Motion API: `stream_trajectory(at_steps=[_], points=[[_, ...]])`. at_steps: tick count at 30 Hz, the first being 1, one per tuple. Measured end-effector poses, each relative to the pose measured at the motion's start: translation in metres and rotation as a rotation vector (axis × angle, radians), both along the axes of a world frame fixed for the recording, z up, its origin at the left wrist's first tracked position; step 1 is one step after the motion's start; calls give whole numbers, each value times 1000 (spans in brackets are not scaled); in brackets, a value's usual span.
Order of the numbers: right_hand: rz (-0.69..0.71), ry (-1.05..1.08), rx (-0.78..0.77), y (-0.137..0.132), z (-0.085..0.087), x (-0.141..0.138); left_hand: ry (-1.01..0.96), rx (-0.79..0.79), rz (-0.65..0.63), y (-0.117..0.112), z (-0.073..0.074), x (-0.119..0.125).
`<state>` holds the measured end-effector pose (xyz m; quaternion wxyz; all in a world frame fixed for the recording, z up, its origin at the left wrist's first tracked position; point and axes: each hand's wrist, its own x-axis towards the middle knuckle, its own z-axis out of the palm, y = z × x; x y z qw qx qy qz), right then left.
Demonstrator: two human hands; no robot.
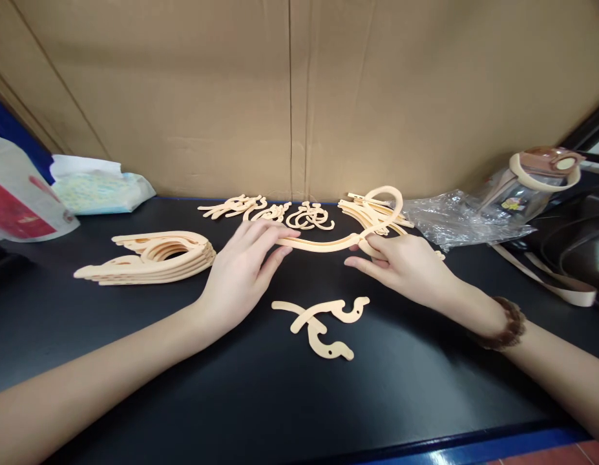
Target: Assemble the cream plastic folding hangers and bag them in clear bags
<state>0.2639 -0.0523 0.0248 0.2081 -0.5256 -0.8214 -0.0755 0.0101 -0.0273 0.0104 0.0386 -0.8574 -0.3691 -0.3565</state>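
A cream plastic folding hanger (323, 245) is held up over the table, its curved hook rising at the right. My left hand (248, 265) pinches the arm's left end between thumb and fingers. Around the joint below the hook, my right hand (400, 261) is closed, its fingers partly hiding that section. Below the hands, two loose curved hanger arms (318, 316) with small holes lie crossed on the black table (231, 400). To the left of my left hand sits a stack of folded cream hangers (154, 258).
Small piles of cream pieces (236, 205) and hook-shaped parts (309, 216) line the back, with longer pieces (371, 213) behind my right hand. Crumpled clear plastic (464, 216), a bottle (526, 184) and a black bag (561, 252) are right; tissues (100, 187) and a cup (28, 194) left.
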Motion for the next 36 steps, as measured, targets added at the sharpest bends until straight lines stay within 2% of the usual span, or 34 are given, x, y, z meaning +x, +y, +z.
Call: stream_trajectory(at_steps=[5, 11, 16, 18, 20, 24, 26, 31, 34, 36], points=[[43, -183, 5, 0, 1, 2, 39, 59, -6, 3, 1, -2], [85, -431, 111, 2, 0, 6, 178, 143, -68, 5, 2, -3], [148, -440, 309, -4, 3, 4, 283, 198, -117, 5, 6, -6], [153, -402, 337, -6, 4, 3, 302, 200, -121, 5, 6, -6], [116, -320, 288, -7, 6, 2, 291, 197, -92, 4, 6, -5], [34, -52, 43, -5, 8, 1, 183, 160, 68, 1, 6, -3], [1, 55, -31, -4, 7, 0, 143, 116, 116, 0, 6, -2], [-134, 213, -152, -4, 2, -3, 86, 38, 98, -2, 7, -1], [-63, 216, -183, -5, -1, -4, 76, 14, 99, -1, 6, -1], [-43, 122, -124, -6, -2, -6, 78, 29, 89, 0, 5, -1]])
